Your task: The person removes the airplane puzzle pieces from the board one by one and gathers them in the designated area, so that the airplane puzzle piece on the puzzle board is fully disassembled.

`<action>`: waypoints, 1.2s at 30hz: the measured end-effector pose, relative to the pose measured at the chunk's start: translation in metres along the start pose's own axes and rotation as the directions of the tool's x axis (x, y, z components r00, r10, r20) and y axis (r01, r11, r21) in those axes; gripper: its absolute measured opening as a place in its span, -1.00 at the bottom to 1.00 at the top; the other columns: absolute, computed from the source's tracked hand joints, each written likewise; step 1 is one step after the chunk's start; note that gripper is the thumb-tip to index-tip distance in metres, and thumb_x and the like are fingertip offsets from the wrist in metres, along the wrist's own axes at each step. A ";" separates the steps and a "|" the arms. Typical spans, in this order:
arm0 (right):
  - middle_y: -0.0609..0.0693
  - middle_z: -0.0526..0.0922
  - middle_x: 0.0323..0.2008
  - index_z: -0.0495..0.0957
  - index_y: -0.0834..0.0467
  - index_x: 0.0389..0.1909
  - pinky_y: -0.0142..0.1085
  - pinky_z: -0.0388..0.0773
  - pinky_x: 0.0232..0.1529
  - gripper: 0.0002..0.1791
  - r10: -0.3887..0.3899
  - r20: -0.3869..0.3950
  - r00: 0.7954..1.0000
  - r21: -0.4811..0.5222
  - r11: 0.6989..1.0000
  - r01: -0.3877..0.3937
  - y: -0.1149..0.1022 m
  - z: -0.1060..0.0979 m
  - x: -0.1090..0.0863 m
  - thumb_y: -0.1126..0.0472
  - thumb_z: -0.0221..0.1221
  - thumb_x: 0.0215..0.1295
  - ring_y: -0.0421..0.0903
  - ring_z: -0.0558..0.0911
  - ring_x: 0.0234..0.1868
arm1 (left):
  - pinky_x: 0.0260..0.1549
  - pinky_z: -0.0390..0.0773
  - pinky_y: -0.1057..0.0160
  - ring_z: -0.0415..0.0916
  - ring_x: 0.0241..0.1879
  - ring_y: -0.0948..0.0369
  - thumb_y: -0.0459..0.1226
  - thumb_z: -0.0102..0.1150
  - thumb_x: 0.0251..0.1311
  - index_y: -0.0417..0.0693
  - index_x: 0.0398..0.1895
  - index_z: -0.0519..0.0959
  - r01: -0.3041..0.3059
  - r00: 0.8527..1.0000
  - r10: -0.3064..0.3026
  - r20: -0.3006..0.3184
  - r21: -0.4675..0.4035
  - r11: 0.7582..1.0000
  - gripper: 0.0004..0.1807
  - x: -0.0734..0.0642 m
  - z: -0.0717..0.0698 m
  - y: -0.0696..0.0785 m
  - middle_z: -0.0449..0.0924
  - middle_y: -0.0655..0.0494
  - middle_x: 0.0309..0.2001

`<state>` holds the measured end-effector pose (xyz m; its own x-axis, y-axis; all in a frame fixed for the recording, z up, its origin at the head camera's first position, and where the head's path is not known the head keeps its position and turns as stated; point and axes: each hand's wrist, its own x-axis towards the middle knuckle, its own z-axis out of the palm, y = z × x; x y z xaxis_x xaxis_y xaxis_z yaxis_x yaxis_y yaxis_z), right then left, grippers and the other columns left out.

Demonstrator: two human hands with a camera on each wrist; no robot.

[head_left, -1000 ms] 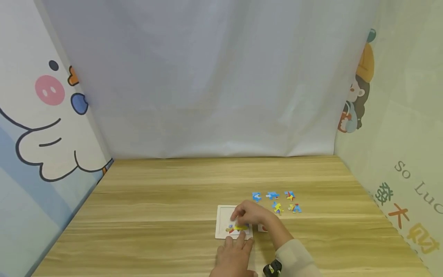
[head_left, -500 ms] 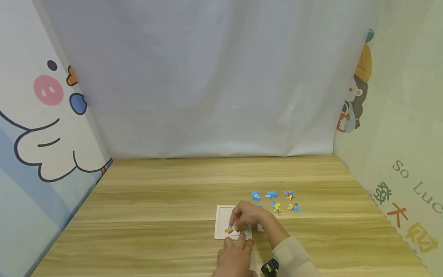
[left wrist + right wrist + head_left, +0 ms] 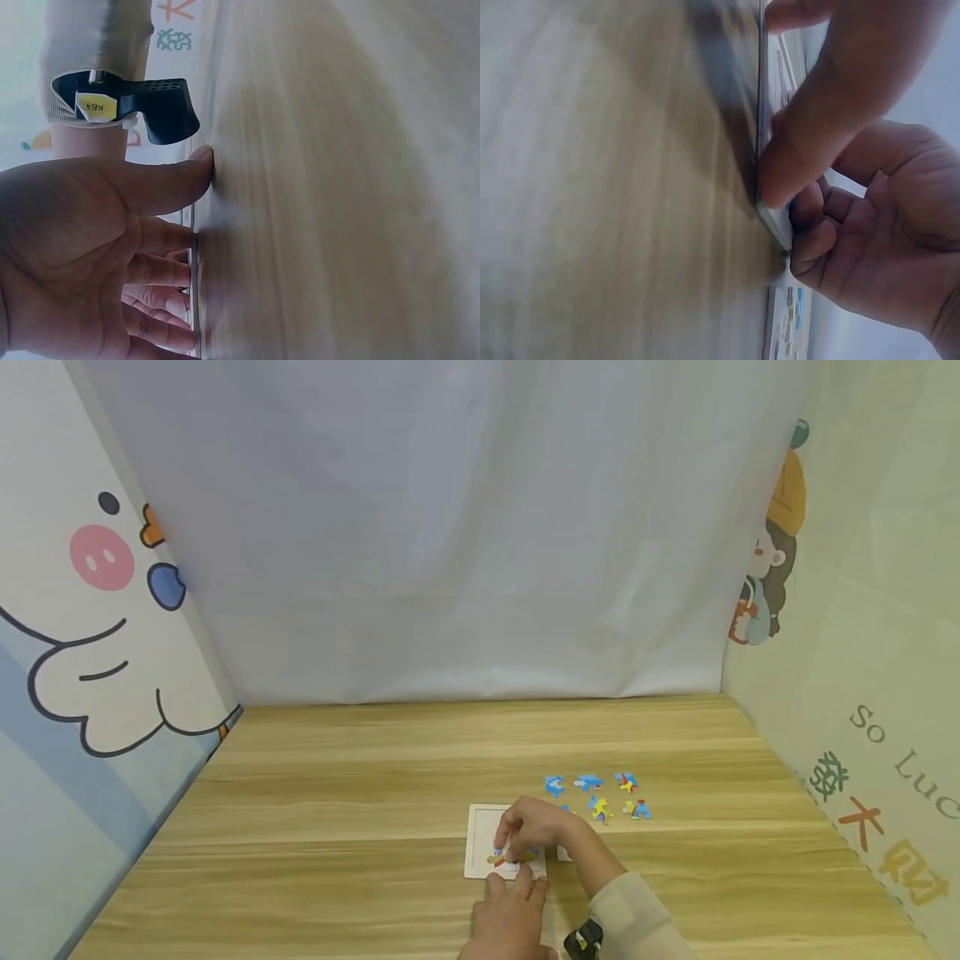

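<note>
A puzzle tray point(image 3: 480, 827) with a pale rim lies near the front middle of the table. Partly hidden in its lower part are puzzle pieces point(image 3: 497, 860) in yellow, red and blue. My right hand point(image 3: 536, 825) reaches over the tray from the right, its index finger and thumb bent down onto a puzzle piece there; the fingertips hide most of it. In the right wrist view its other fingers are curled toward the palm. My left hand point(image 3: 508, 912) rests with extended fingers on the tray's near edge. In the left wrist view its thumb point(image 3: 172, 184) stands apart from the fingers.
Several loose puzzle pieces point(image 3: 600, 810), mostly blue and yellow, lie behind and right of the tray. A whitish piece point(image 3: 565, 853) sits just right of the tray, partly behind my right forearm. A black wrist camera point(image 3: 583, 939) is on the right sleeve. A pale curtain point(image 3: 480, 568) hangs behind the table.
A bright yellow patch under my right fingers has darkened and sunk lower in view. The right fingertips have shifted slightly left and down. My left hand stays on the tray edge.
</note>
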<state>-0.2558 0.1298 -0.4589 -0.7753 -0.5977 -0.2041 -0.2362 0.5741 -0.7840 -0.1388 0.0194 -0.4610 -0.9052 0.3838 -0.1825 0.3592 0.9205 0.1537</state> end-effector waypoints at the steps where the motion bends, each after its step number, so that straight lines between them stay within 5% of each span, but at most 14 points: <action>1: -0.07 0.59 -0.62 0.63 0.20 -0.49 -0.32 0.41 -0.43 -0.84 -0.002 0.000 1.000 0.001 1.000 0.002 0.000 0.000 0.000 0.50 0.29 -0.09 -0.20 0.47 -0.56 | -0.35 0.55 0.02 0.25 -0.03 -0.06 0.17 0.40 -0.29 0.07 0.27 0.37 0.000 1.000 0.000 0.000 -0.002 1.000 -0.06 0.000 0.000 0.000 0.22 0.12 0.25; 12: -0.05 0.53 -0.65 0.62 0.25 -0.45 -0.39 0.39 -0.44 -0.83 -0.041 0.012 0.999 0.030 0.999 0.041 -0.009 0.009 0.002 0.54 0.26 -0.07 -0.23 0.44 -0.56 | -0.50 0.50 0.04 0.25 -0.11 -0.05 0.15 0.42 -0.28 0.06 0.22 0.42 -0.010 0.996 0.011 -0.093 0.008 1.000 -0.11 -0.004 0.004 -0.003 0.28 0.13 0.19; 36: -0.06 0.48 -0.60 0.59 0.17 -0.39 -0.41 0.32 -0.54 -0.68 -0.050 0.064 0.997 0.016 0.999 0.050 -0.004 -0.001 0.001 0.60 0.15 -0.15 -0.22 0.40 -0.55 | -0.40 0.53 -0.01 0.25 -0.05 -0.04 0.17 0.38 -0.26 0.09 0.25 0.39 -0.003 1.000 0.003 -0.024 0.003 1.000 -0.11 0.000 0.002 -0.001 0.24 0.13 0.23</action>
<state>-0.2559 0.1278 -0.4558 -0.7236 -0.6602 -0.2011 -0.2648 0.5347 -0.8025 -0.1390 0.0189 -0.4631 -0.9092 0.3847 -0.1591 0.3626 0.9196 0.1513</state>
